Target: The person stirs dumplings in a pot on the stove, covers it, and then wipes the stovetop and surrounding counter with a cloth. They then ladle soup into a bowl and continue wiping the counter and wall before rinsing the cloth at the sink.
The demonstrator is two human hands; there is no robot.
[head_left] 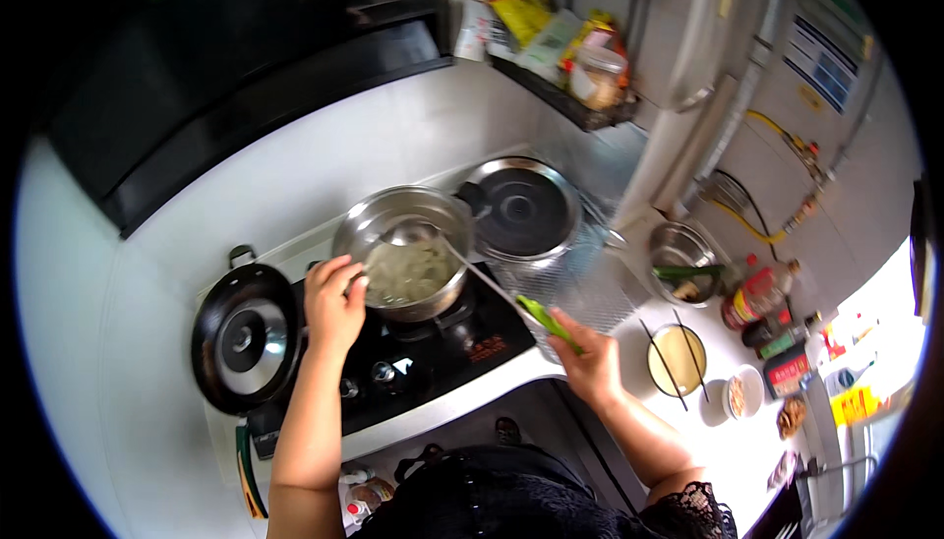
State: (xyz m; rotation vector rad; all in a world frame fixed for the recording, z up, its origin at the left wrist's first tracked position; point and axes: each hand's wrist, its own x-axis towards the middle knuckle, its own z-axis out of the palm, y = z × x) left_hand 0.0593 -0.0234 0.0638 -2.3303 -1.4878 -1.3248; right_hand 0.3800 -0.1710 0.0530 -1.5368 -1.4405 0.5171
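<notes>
"What's nearest?"
"The right hand (587,359), by the front edge of the bench (728,450), fingers closed round the green handle of a ladle (536,315). To its right, chopsticks (664,364) lie across a bowl (651,372)."
"And the left hand (336,307)?"
"Fingers half bent, beside the pot's left rim. I can't tell whether they touch or grip it. A black pan (216,342) sits at the left end of the stove (442,350)."
"Where's the pot (413,202)?"
"On the stove's right half, toward the back edge, holding pale liquid (408,283). The ladle's bowl hangs inside the rim."
"Farthest off?"
"A dark, steel-rimmed disc (516,203) near the bench's back edge, then bags (526,23) and a jar (598,77) on a corner shelf (551,96)."
</notes>
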